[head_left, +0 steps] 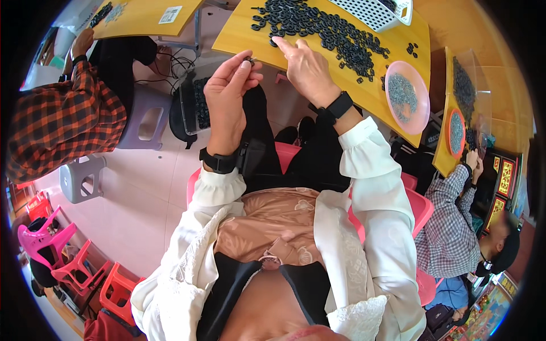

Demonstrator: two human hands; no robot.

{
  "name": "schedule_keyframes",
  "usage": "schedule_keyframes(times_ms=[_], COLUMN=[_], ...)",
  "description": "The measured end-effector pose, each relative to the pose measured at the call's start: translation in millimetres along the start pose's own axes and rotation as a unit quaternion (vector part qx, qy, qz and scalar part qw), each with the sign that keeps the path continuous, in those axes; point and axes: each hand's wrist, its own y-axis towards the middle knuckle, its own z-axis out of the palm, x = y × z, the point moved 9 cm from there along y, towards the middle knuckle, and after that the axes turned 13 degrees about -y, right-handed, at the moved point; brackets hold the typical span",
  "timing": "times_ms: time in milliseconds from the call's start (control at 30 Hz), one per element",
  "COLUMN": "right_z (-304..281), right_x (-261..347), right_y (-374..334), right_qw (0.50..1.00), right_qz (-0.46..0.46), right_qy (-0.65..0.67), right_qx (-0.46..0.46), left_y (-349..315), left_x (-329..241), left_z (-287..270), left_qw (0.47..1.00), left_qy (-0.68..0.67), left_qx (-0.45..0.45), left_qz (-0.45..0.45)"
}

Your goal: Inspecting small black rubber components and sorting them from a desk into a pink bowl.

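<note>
My left hand [226,94] is raised before the near edge of the yellow table, its thumb and fingers pinching a small dark piece [249,60]. To its right, my right hand [310,71] reaches over the table with the index finger stretched out. That fingertip meets a small black ring-like piece [273,42] at the near edge of a loose pile of black pieces [318,28]. The thumb of the right hand is mostly hidden beneath it.
On the yellow table [239,35] stand a white perforated basket [372,14] and a pink bowl [422,116] of small metal parts. A clear bin [190,108] of black pieces is below, left. People sit at both sides; stools [82,179] stand left.
</note>
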Motion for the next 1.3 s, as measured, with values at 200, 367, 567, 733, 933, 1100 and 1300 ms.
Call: schedule_keyframes(times_ms=[200, 367, 567, 733, 933, 1100, 1300], right_z=[-3, -3, -10, -1, 28, 25, 16], right_x=[-7, -36, -45, -45, -56, -33, -8], right_y=[-20, -38, -23, -17, -41, -70, -79], right_qw=[0.999, 0.999, 0.993, 0.996, 0.838, 0.621, 0.536], right_qz=[-0.012, -0.001, 0.037, 0.032, 0.249, 0.333, 0.303], right_qy=[-0.042, 0.008, 0.058, -0.038, 0.477, 0.697, 0.769], right_qx=[-0.004, -0.036, -0.091, -0.071, 0.09, 0.136, 0.172], left_y=[2, 4, 0, -5, -9, -18, -27], left_x=[-3, -2, 11, 14, 18, 34, 46], left_z=[-2, -5, -7, 1, -1, 9, 20], left_qw=[1.0, 1.0, 1.0, 0.999, 0.998, 0.995, 0.993], left_qy=[0.0, 0.0, -0.01, -0.013, -0.012, -0.003, 0.002], left_qx=[0.01, 0.008, 0.006, 0.023, 0.036, 0.064, 0.075], left_qz=[-0.016, -0.018, -0.013, -0.026, -0.051, -0.076, -0.089])
